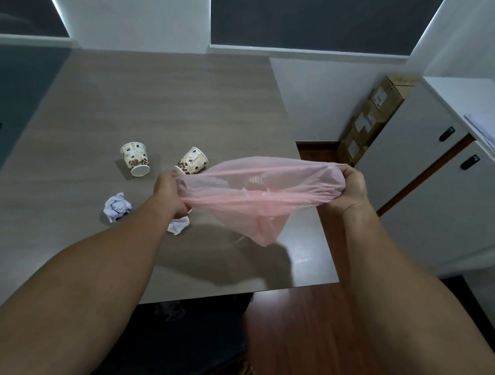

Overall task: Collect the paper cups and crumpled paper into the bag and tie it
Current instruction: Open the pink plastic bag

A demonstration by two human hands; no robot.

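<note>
Single view, head-mounted, wide-angle. Looks forward and steeply down over table [163, 102] from its near right corner. Close range: forearms fill lower frame, both hands near centre. Walls, window blinds bowed at top edge.

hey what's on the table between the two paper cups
Nothing: in the head view, the table is bare between the left cup and the right cup.
</note>
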